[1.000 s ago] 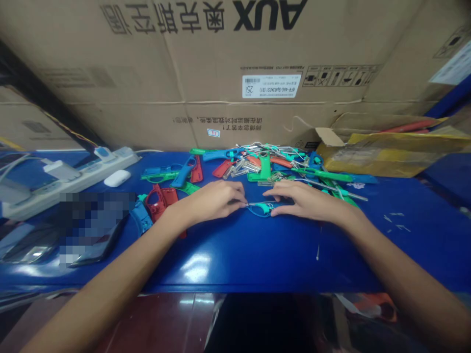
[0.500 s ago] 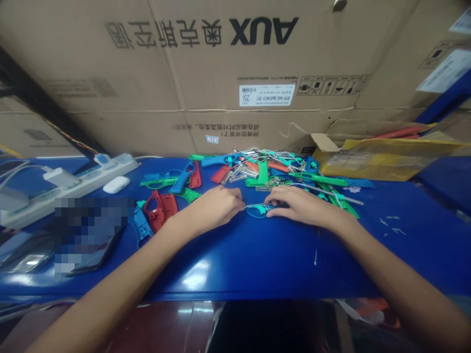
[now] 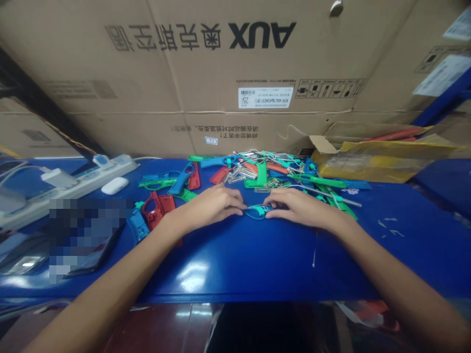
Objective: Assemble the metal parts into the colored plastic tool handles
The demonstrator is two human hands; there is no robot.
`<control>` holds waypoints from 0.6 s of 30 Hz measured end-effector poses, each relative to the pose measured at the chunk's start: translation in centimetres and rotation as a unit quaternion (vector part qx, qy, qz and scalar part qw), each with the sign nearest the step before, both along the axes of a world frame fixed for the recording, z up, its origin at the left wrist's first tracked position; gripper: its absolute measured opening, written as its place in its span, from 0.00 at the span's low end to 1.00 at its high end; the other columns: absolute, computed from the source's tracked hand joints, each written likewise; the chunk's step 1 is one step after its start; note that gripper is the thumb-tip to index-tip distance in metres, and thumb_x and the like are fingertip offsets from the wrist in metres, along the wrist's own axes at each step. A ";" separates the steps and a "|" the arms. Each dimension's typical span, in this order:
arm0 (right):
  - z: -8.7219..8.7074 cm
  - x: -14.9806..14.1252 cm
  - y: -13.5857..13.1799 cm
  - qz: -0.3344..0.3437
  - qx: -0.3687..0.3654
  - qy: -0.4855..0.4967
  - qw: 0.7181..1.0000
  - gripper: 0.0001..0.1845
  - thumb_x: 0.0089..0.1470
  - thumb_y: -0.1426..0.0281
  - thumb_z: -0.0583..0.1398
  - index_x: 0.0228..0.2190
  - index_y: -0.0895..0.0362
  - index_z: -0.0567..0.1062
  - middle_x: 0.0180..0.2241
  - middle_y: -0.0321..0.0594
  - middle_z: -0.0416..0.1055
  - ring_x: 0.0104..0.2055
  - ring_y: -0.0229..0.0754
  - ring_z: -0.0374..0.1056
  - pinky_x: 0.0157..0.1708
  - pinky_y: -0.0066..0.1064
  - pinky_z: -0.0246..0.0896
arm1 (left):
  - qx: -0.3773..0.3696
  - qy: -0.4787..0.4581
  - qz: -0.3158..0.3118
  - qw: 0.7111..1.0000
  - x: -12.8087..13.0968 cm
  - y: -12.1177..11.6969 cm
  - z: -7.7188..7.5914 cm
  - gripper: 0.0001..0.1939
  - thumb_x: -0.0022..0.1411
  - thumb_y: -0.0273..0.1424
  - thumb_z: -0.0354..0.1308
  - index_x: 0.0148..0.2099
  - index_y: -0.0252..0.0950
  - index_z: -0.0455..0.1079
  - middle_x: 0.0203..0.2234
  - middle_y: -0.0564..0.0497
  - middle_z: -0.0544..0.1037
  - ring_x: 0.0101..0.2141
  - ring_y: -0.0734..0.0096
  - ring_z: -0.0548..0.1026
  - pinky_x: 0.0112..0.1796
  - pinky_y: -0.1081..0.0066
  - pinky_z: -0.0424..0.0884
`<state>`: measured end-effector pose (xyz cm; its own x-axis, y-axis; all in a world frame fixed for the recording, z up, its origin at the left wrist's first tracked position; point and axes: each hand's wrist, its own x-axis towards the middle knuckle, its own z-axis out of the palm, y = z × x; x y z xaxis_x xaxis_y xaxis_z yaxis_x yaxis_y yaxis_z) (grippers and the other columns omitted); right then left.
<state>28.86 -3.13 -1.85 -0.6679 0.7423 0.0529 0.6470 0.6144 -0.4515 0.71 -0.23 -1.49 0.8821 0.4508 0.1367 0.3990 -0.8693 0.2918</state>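
Observation:
A blue plastic handle piece (image 3: 253, 214) with a rounded loop lies between my hands, low over the table. In it sit a teal part (image 3: 258, 210) and thin white wires. My left hand (image 3: 221, 202) is closed, thumb and fingertips pinched at the piece's left end. My right hand (image 3: 290, 205) grips its right end between thumb and fingers, hiding that end. Just behind my hands is a pile of clear tubes with metal parts (image 3: 245, 172), wires and teal parts, mixed with green plastic handle pieces (image 3: 261, 172).
Red handle pieces (image 3: 156, 208) and blue ones (image 3: 138, 223) lie left, near a dark phone-like device (image 3: 99, 245). Behind them are a white power strip (image 3: 86, 181) and a white earbud case (image 3: 115, 185). An open carton (image 3: 368, 164) stands back right, before a large cardboard box (image 3: 206, 73).
My left fingertips have shifted slightly at the left end of the blue handle piece. My right hand keeps its grip. The view has tilted a little.

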 end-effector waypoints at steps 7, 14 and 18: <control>-0.1 0.1 0.0 0.001 0.001 -0.005 1.000 0.17 0.63 0.55 0.60 0.44 0.54 0.76 0.38 0.39 0.73 0.39 0.42 0.67 0.39 0.34 0.60 | -0.099 -0.055 -0.010 0.994 -0.1 0.4 -0.4 0.12 0.72 0.30 0.54 0.51 0.39 0.78 0.43 0.47 0.78 0.41 0.70 0.77 0.44 0.69 0.72; 0.2 -0.1 0.0 0.002 0.014 -0.009 1.000 0.15 0.63 0.58 0.61 0.42 0.56 0.76 0.38 0.40 0.73 0.39 0.42 0.67 0.39 0.33 0.60 | -0.042 -0.057 -0.017 0.997 -0.2 1.0 -0.9 0.11 0.72 0.34 0.56 0.50 0.42 0.79 0.43 0.49 0.80 0.42 0.69 0.77 0.45 0.67 0.72; 0.2 -0.2 0.0 0.003 0.016 -0.010 1.000 0.14 0.62 0.59 0.62 0.43 0.57 0.76 0.38 0.40 0.73 0.39 0.42 0.67 0.39 0.33 0.60 | -0.036 -0.037 -0.010 0.999 -0.2 0.6 -0.4 0.12 0.73 0.32 0.54 0.48 0.41 0.79 0.43 0.49 0.79 0.42 0.69 0.77 0.44 0.67 0.72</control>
<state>28.71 -3.14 -1.67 -0.6730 0.7369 0.0634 0.6523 0.6318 -0.4188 0.53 0.33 -1.88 0.8797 0.4441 0.1700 0.3567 -0.8527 0.3816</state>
